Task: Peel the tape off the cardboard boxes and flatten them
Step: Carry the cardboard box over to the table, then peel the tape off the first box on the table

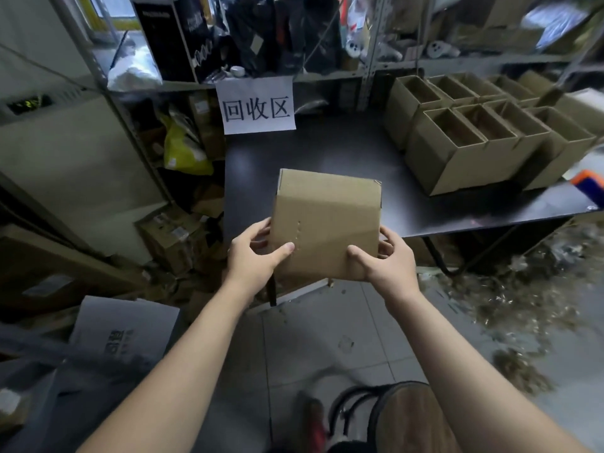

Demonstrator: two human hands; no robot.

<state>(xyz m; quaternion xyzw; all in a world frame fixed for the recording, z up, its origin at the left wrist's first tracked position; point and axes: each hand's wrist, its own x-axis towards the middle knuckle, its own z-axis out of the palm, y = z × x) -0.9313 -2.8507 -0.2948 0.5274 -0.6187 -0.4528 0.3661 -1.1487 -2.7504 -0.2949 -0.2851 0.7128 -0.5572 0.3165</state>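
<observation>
A plain brown cardboard box (330, 217) is held in the air over the near edge of the black table (327, 152). My left hand (255, 253) grips its lower left corner, thumb on the near face and fingers behind. Its lower right corner is gripped the same way by my right hand (382, 259). The box is still in its box shape, and a short piece of clear tape shows at its top right corner. Several open empty cardboard boxes (483, 135) stand in rows on the table's right side.
A white paper sign (256, 106) hangs from the metal shelving (369, 70) behind the table. Cardboard and bags are piled on the floor at the left (170, 237). Tape scraps litter the floor at the right (510, 299). A round stool (408, 416) stands below me.
</observation>
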